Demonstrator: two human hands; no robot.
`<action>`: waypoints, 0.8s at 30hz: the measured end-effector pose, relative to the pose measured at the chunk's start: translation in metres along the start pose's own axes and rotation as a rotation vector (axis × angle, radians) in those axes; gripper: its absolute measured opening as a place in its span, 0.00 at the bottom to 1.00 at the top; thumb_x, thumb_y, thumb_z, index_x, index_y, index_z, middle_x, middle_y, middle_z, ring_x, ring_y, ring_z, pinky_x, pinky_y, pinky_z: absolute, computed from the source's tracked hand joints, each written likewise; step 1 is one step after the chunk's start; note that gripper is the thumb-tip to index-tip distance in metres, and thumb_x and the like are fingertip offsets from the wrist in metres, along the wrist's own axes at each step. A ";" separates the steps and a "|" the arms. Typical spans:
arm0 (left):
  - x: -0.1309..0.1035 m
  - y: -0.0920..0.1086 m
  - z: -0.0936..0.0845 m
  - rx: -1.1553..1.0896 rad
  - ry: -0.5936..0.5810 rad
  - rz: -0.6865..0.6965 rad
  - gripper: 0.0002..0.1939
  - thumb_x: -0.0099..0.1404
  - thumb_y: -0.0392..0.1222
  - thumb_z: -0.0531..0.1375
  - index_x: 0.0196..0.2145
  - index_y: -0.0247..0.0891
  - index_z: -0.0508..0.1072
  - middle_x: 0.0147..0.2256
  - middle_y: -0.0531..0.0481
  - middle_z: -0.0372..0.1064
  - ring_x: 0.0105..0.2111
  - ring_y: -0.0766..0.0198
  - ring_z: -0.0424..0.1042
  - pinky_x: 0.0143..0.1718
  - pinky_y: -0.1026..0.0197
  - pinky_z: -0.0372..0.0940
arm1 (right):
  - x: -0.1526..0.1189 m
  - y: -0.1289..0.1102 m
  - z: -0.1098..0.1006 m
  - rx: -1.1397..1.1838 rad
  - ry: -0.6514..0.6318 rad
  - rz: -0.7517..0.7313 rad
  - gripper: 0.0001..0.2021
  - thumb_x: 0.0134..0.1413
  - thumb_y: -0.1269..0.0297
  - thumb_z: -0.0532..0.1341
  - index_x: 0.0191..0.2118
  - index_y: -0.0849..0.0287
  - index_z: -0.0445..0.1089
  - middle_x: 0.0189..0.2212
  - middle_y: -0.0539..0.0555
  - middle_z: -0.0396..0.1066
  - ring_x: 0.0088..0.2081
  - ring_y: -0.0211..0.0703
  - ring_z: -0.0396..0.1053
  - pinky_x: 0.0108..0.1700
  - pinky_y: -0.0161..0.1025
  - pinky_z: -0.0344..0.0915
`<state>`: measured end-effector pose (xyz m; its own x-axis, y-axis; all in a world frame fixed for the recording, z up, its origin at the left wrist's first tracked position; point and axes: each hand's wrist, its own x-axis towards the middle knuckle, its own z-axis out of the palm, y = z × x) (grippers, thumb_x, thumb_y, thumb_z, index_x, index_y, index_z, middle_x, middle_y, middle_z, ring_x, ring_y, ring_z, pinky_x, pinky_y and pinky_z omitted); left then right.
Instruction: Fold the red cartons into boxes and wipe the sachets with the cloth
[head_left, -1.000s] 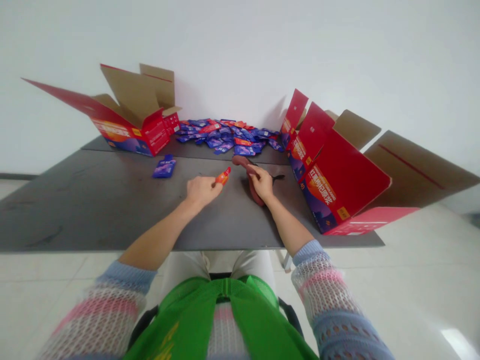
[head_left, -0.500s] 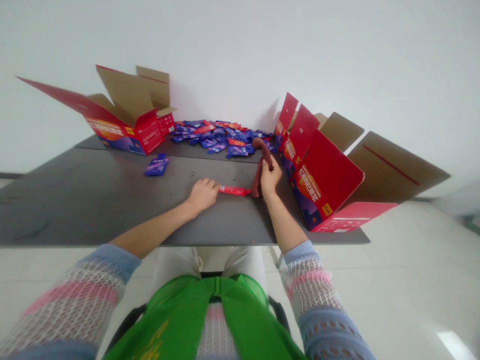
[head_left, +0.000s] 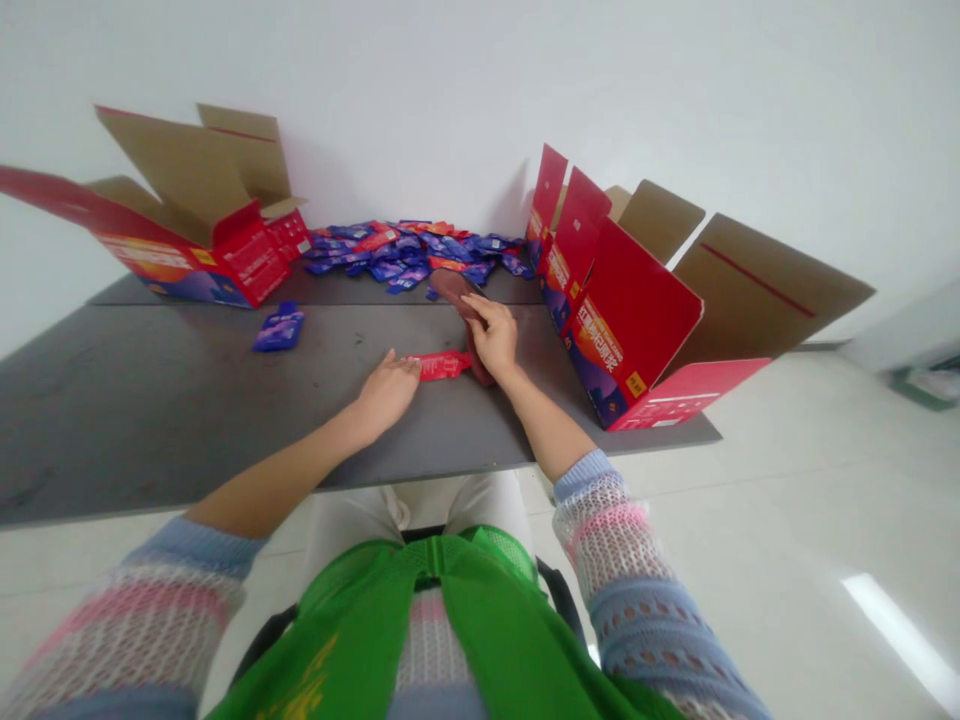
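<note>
On the grey table, a red spouted pouch lies flat with its narrow end to the right. My left hand holds its left end, fingers closed over the edge. A folded brown cloth is in my right hand, whose fingers lie together along it. The cloth's lower fold touches the pouch's narrow end. To the left, a single purple-blue pouch lies apart from the others.
A pile of blue and red pouches spreads along the wall at the table's back. One red carton with raised flaps stands at the left; red cartons with raised flaps line the right side.
My right hand has shifted left with the cloth, which now looks flatter and tilts left. The red pouch has turned to show its broad face. The camera view has shifted slightly.
</note>
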<state>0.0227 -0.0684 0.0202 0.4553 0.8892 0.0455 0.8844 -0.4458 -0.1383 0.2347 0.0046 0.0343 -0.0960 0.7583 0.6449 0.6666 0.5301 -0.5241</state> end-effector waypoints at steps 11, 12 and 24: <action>-0.008 0.010 -0.012 -0.020 0.012 -0.226 0.19 0.67 0.30 0.49 0.42 0.24 0.80 0.42 0.31 0.76 0.45 0.50 0.72 0.49 0.53 0.64 | -0.021 -0.035 0.022 0.039 -0.543 -0.361 0.21 0.68 0.60 0.55 0.64 0.49 0.64 0.58 0.52 0.71 0.59 0.45 0.66 0.61 0.44 0.59; -0.009 0.009 -0.014 -0.020 -0.006 -0.230 0.19 0.67 0.30 0.49 0.42 0.25 0.80 0.41 0.31 0.76 0.44 0.50 0.73 0.48 0.53 0.65 | -0.024 -0.039 0.025 0.035 -0.621 -0.391 0.22 0.68 0.60 0.55 0.66 0.49 0.62 0.58 0.53 0.71 0.58 0.45 0.66 0.60 0.43 0.59; -0.013 0.025 -0.027 -0.040 -0.073 -0.276 0.20 0.69 0.29 0.48 0.43 0.30 0.81 0.46 0.31 0.73 0.48 0.48 0.70 0.38 0.58 0.68 | -0.014 -0.050 0.047 -0.361 -0.707 -0.145 0.25 0.69 0.65 0.45 0.67 0.37 0.56 0.69 0.41 0.54 0.66 0.53 0.52 0.60 0.65 0.55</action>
<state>0.0414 -0.0934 0.0433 0.1898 0.9818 0.0041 0.9778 -0.1886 -0.0917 0.1677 -0.0148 0.0250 -0.5643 0.8161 0.1246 0.7976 0.5779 -0.1727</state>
